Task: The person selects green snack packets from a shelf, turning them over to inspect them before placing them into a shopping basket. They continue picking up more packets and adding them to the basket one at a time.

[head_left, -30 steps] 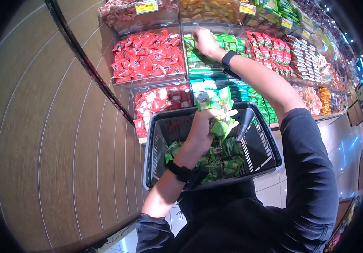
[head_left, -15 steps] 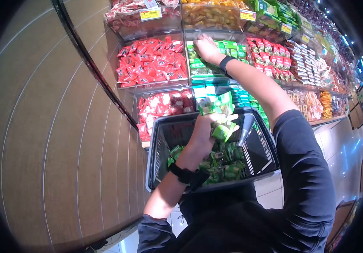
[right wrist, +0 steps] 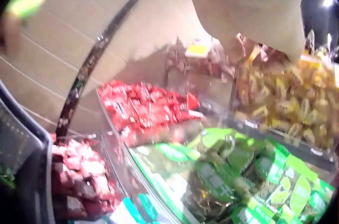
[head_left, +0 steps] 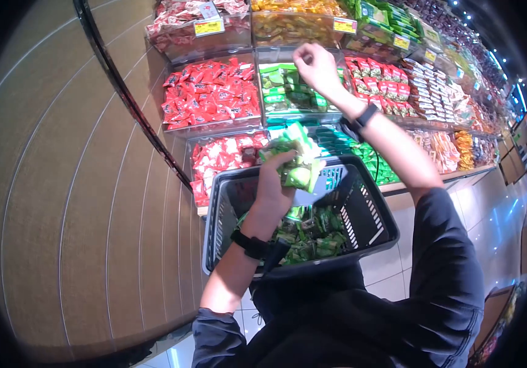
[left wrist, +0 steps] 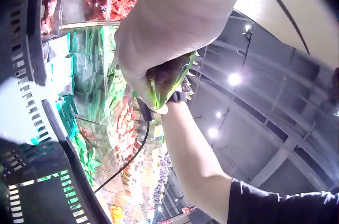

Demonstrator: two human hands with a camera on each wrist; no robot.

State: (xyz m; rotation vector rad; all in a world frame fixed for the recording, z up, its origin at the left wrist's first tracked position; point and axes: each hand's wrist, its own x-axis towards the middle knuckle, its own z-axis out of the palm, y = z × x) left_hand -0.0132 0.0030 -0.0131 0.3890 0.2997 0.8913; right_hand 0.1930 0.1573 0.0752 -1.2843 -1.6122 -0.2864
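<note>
Right hand [head_left: 317, 67]: lifted and shifted rightward over the green-packet bin [head_left: 300, 114] since the earlier frame; fingers bent inward, whether pinching anything cannot be told. Bunch of green packets [head_left: 300, 168]: clasped in the left hand [head_left: 274, 193], fingers curled round it, positioned above the basket [head_left: 367, 230]. Basket: one, dark plastic, slotted walls, containing a pile of loose green packets [head_left: 315, 236]. Green-packet bin: clear-walled, packets in light and dark green, white lettering, too blurred to read. Bin directly to its left: red packets [head_left: 211, 92], heaped, dark characters printed on them, wording illegible. Lower bin, left: red-and-white packets [head_left: 220, 156], behind the basket. Lower row, centre: teal packets [head_left: 334, 140], just beyond the basket rim. Upper row: amber packets [head_left: 300, 7] in a clear bin behind the green; pink-and-red packets [head_left: 184, 11] to their left. Price labels: a yellow-and-white label [head_left: 209, 26] on the pink-and-red bin, another [head_left: 344, 25] on the amber bin's right; figures too small to read.
</note>
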